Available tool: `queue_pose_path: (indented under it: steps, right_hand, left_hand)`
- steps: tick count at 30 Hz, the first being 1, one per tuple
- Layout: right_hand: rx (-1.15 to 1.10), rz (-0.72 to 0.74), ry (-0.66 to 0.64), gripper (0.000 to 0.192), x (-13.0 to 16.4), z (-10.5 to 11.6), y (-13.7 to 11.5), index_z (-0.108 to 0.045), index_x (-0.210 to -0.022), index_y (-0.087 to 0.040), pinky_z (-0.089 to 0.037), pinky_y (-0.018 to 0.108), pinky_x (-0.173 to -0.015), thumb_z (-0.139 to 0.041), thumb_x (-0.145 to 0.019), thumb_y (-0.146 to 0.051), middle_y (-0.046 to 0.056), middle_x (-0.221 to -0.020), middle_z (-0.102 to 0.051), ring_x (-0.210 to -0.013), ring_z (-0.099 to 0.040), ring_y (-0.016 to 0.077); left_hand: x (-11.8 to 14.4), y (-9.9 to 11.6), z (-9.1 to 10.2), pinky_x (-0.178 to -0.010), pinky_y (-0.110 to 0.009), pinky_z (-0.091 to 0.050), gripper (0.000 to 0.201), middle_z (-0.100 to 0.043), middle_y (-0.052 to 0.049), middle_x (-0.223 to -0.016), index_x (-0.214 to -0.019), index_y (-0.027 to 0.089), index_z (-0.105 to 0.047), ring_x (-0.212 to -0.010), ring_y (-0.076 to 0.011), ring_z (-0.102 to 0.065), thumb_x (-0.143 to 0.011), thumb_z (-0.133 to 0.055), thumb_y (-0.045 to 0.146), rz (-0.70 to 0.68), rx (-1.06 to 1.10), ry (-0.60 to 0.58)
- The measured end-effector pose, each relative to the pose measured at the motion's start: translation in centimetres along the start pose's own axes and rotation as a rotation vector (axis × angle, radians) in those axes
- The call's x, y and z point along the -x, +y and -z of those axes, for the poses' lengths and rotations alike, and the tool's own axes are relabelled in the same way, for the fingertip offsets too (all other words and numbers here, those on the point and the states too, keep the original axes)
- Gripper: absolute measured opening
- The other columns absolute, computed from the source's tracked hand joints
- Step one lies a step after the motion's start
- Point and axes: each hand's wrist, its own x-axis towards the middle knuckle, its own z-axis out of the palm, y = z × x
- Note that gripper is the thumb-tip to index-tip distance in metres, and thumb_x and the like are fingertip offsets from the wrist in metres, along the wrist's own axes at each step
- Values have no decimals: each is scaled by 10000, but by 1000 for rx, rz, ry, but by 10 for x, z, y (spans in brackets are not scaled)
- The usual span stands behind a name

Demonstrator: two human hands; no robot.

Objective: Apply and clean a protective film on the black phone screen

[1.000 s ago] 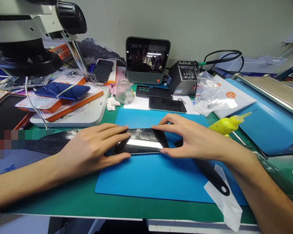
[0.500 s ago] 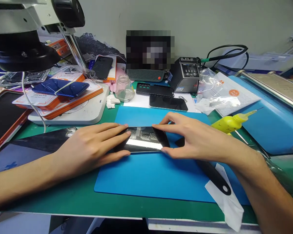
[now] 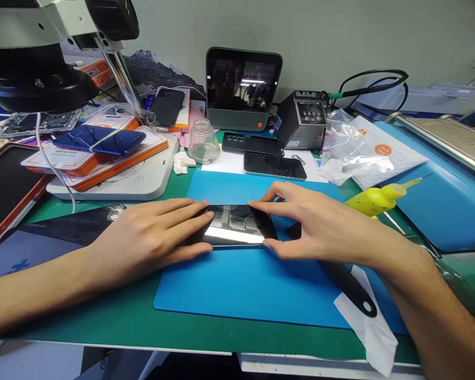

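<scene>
**Glossy smartphone (image 3: 234, 225) being held by its edges**

The left grip (image 3: 150, 232), partly spread, is spanning its left end; the right grip (image 3: 306, 224) is pinching both long edges opposite. Between them, it is resting on the blue mat (image 3: 245, 285), probably light, stiff, slippery, fragile; edges are offering safest hold.

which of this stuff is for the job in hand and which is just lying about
Seemingly in the job:
dark phone, held by the left hand and right hand
blue mat, beneath it

Seemingly just lying about:
yellow bottle
glass jar
banded blue phone
display at the back
</scene>
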Motion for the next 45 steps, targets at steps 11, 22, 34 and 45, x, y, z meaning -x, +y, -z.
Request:
queue_pose_path:
  steps: [11,22,34,45]
  right_hand:
    - [40,29,33,581,1,-2,-1,-769,-1470,-247,-596,393,-753,-710,-964,-525,113,-1312,-733,-913,-744,257]
    - [50,18,38,584,1,-1,-5,-768,-1473,-252,-576,369,-695,-722,-955,-519,122,-1321,-747,-839,-726,234]
    - [51,10,32,592,2,-1,-6,-766,-1473,-240,-593,407,-760,-708,-955,-519,106,-1336,-730,-938,-747,270]
    - [41,3,44,571,4,-2,-6,-759,-1444,-219,-605,397,-788,-718,-945,-494,114,-1341,-733,-997,-756,284]
  left_hand:
    - [0,0,0,-1044,-468,-711,443,-827,-176,-1351,-1336,89,-782,-1194,-341,-837,-1126,-644,454,8,20,-3]
    - [2,0,-1,-1054,-475,-707,434,-821,-152,-1376,-1344,123,-783,-1208,-331,-831,-1114,-666,472,43,41,-5]
    - [1,1,0,-1022,-521,-715,451,-815,-160,-1386,-1349,115,-774,-1208,-359,-829,-1118,-655,483,51,52,-21]
    - [0,0,-1,-1008,-520,-706,446,-813,-146,-1389,-1360,129,-743,-1206,-347,-822,-1118,-659,493,59,77,-33]
